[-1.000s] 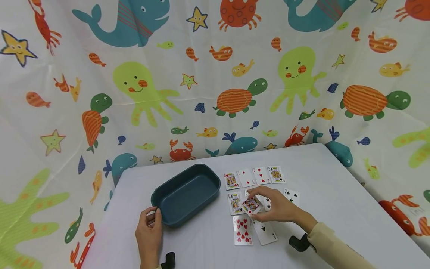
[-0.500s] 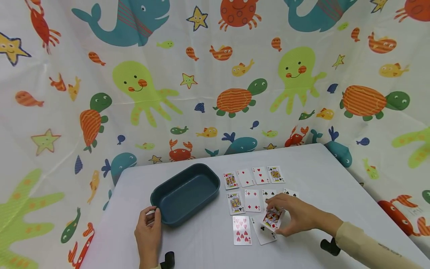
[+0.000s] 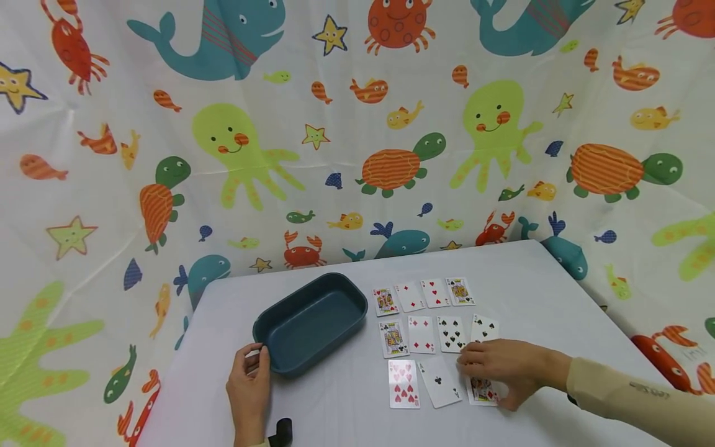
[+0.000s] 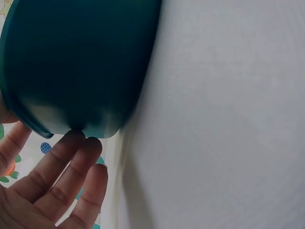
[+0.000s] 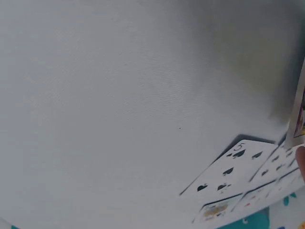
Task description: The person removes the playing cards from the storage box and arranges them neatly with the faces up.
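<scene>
My left hand (image 3: 248, 379) holds the near left end of a dark teal tray (image 3: 310, 366), thumb at the rim. In the left wrist view, its fingertips touch the outside of the tray's end wall. My right hand (image 3: 505, 366) pinches a face playing card (image 3: 482, 392) at the right end of the nearest card row, its fingers covering the upper part. Beside it lie a tilted clubs card (image 3: 440, 382) and a hearts card (image 3: 403, 385). Just behind the hand is a five of spades (image 5: 228, 169), partly covered in the head view.
Two more rows of face-up cards lie behind, including a diamonds card (image 3: 421, 335), a spades card (image 3: 451, 334) and a face card (image 3: 460, 290). A curtain with sea animals (image 3: 391, 93) hangs behind the white table (image 3: 558, 298).
My right hand has carried the face card rightward from above the second row, past the clubs card, down to the right end of the near row. The left hand stays at the tray.
</scene>
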A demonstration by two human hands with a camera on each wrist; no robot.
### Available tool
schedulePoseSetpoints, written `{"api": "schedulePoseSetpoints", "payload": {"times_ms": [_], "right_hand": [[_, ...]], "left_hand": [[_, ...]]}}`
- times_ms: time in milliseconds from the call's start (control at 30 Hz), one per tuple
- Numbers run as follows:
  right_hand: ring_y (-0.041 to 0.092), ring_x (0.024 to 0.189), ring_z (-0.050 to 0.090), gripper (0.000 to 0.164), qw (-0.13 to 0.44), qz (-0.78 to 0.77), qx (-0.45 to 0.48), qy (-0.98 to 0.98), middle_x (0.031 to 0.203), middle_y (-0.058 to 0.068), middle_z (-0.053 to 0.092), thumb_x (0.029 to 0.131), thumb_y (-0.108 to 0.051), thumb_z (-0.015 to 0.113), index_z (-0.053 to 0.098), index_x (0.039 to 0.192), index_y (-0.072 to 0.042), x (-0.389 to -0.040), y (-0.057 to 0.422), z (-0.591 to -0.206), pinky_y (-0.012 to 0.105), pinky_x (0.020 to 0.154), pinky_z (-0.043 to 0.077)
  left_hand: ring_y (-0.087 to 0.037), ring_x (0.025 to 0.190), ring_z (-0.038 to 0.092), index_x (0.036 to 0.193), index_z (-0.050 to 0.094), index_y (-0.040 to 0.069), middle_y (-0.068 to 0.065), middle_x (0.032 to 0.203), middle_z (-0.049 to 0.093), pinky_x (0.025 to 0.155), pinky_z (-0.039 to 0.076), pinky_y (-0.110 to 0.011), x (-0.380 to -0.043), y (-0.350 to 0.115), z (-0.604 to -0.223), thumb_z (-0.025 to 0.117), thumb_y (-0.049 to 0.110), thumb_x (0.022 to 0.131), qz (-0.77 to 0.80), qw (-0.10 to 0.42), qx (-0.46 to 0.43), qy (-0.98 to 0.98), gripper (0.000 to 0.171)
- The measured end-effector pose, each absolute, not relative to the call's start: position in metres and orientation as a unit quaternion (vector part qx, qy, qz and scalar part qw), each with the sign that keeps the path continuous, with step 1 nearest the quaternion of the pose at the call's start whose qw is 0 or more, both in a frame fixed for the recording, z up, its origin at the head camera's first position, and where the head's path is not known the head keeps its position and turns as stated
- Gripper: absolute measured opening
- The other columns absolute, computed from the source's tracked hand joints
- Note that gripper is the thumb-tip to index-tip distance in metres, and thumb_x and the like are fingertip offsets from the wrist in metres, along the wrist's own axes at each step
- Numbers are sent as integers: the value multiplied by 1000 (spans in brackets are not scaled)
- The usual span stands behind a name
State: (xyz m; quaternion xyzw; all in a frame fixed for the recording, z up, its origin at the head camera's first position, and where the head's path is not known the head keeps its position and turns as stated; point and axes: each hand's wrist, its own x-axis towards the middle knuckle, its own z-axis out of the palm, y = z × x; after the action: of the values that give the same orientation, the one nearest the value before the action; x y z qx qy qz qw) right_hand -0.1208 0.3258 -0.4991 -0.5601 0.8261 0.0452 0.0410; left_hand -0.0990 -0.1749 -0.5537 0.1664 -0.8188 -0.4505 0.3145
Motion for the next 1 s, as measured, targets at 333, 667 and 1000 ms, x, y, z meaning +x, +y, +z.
{"api": "schedulePoseSetpoints", "payload": {"times_ms": [333,667,1000], "right_hand": [[20,129,56,75,45,75,-568,819,146,-3,54,82,-60,76,49,145,-28,-128,328,-502,42,95,56],[20,129,56,75,55,56,-555,828,147,-4,52,80,-55,80,48,143,-29,-126,328,-506,44,98,54],[17,125,57,68,53,13,-541,839,143,-6,54,83,-53,75,51,142,-28,-122,330,-507,45,96,54]], "left_hand": [[12,75,57,116,67,7,-19,96,76,68,42,-1,-98,-175,-554,67,21,99,-452,315,164,-818,22],[3,77,63,116,68,7,-19,96,76,68,42,-1,-98,-174,-552,66,22,99,-452,313,171,-818,22],[7,75,61,115,68,6,-20,95,76,67,43,-2,-98,-173,-551,68,19,98,-458,316,166,-814,21]]}}
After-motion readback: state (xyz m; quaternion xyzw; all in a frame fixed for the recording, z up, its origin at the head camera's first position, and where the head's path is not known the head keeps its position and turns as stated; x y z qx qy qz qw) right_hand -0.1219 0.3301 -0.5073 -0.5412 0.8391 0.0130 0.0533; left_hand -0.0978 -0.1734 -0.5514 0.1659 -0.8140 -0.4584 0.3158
